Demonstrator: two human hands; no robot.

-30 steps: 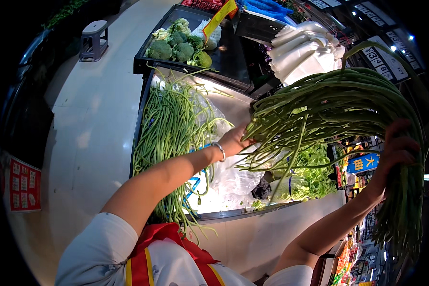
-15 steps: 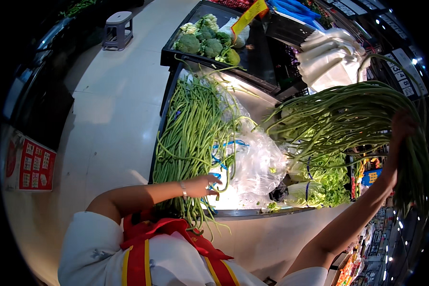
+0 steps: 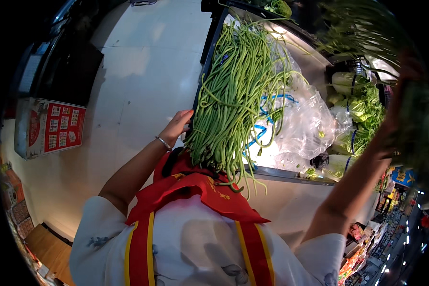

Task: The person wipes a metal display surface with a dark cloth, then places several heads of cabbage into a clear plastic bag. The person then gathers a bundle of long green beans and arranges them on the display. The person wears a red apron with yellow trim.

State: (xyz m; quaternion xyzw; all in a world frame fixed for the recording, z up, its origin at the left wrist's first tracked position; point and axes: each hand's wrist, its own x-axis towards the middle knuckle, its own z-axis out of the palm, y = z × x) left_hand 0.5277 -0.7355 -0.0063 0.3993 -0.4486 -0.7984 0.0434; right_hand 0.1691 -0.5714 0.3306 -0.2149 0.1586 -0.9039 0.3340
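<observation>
Resting at the near left edge of the display, the left hand (image 3: 176,126) lies with fingers together and slightly curled, fingertips touching the lower end of the heap of long, thin green beans (image 3: 238,90); it grips nothing visible. A thin silver bracelet (image 3: 163,143) circles the left wrist. The heap lies lengthwise in the black-rimmed metal display tray (image 3: 291,175), with some bean tips hanging over the near rim. Crumpled clear plastic sheeting with blue ties (image 3: 302,121) lies just beside the heap on its right, and pale green leafy cabbages (image 3: 362,107) sit further right. The right hand (image 3: 405,102) is raised at the right edge of the view, closed around a blurred bundle of long green beans (image 3: 367,31) that fans out above the tray; finger detail cannot be resolved. A red sash (image 3: 200,188) hangs over the white shirt below.
</observation>
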